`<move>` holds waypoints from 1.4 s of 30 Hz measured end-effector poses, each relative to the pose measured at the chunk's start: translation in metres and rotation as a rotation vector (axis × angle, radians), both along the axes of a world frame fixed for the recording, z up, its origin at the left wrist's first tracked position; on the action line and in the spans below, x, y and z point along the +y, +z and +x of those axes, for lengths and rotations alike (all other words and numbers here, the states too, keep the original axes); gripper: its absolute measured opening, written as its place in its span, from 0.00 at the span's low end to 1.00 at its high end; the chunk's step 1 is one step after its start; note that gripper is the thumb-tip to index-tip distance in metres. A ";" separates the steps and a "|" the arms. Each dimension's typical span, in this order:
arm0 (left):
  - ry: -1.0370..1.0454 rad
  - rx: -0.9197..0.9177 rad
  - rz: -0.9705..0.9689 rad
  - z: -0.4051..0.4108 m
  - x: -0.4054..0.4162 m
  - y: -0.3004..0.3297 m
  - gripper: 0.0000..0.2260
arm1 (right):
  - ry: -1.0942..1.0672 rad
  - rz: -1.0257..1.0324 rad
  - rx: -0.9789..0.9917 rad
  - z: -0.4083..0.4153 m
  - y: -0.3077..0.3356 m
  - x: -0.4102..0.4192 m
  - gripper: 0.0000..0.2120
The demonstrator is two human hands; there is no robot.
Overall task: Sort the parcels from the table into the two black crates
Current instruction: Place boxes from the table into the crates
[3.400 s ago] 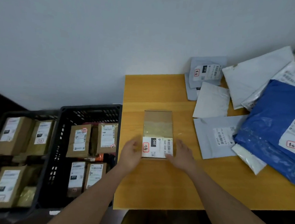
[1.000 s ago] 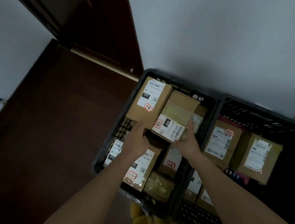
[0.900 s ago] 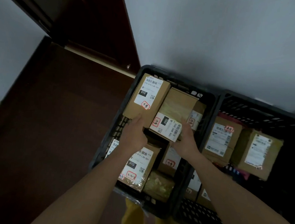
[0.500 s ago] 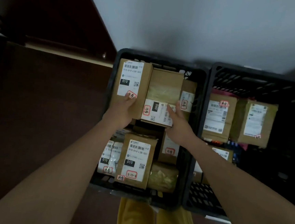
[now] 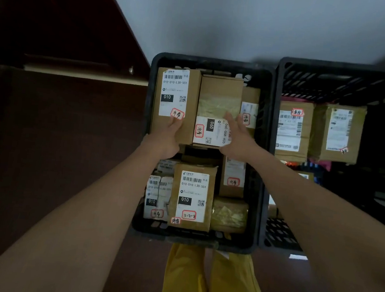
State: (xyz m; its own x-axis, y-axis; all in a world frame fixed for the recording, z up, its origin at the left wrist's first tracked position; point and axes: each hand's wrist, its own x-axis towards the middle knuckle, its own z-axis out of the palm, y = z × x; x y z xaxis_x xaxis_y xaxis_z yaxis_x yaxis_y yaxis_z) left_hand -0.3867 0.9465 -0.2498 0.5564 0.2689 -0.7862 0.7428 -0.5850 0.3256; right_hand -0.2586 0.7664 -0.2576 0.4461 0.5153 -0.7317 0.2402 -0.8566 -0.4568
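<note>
The brown parcel with the 060 label (image 5: pixel 217 101) lies flat in the far half of the left black crate (image 5: pixel 212 62), between a 010-labelled box (image 5: pixel 192 92) and a narrower box (image 5: pixel 250 97). My left hand (image 5: pixel 164 141) rests with straight fingers on the near end of the 010 box, beside the 060 parcel's left edge. With its fingers stretched out, my right hand (image 5: pixel 239 139) lies on the 060 parcel's right edge. The right black crate (image 5: pixel 333 66) holds two upright brown parcels (image 5: pixel 293 131).
Several more labelled parcels fill the near half of the left crate (image 5: pixel 191 197). Both crates stand on a dark floor against a grey wall, with a dark wooden door to the left. My yellow trousers (image 5: pixel 209 282) show below the crate.
The 060 parcel went from the table into the left crate and now lies flat between the boxes. Both hands have loosened from gripping it to lying open at its sides.
</note>
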 end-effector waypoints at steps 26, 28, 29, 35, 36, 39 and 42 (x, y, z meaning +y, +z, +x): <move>-0.662 -0.305 0.381 0.110 -0.219 0.243 0.31 | -0.563 -0.127 -0.813 -0.028 0.239 -0.219 0.42; -0.694 -0.375 0.387 0.123 -0.261 0.255 0.31 | -0.620 -0.135 -0.829 -0.025 0.250 -0.257 0.44; -0.711 -0.407 0.396 0.128 -0.283 0.261 0.31 | -0.643 -0.139 -0.838 -0.024 0.255 -0.278 0.43; -0.790 -0.573 0.444 0.146 -0.438 0.291 0.32 | -0.762 -0.115 -0.849 -0.026 0.283 -0.423 0.40; -0.808 -0.592 0.441 0.149 -0.465 0.295 0.32 | -0.780 -0.116 -0.858 -0.027 0.286 -0.450 0.40; -0.839 -0.625 0.403 0.158 -0.543 0.305 0.31 | -0.830 -0.129 -0.871 -0.026 0.295 -0.528 0.41; -0.859 -0.647 0.362 0.165 -0.612 0.316 0.30 | -0.888 -0.148 -0.871 -0.026 0.306 -0.598 0.41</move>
State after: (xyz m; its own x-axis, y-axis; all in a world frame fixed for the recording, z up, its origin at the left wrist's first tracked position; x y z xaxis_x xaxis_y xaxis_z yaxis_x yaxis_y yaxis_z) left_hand -0.2215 0.3349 0.0665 0.9401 -0.2448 -0.2371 -0.1963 -0.9577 0.2105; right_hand -0.2850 0.1688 0.0485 0.9610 -0.2728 -0.0445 -0.2723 -0.9068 -0.3218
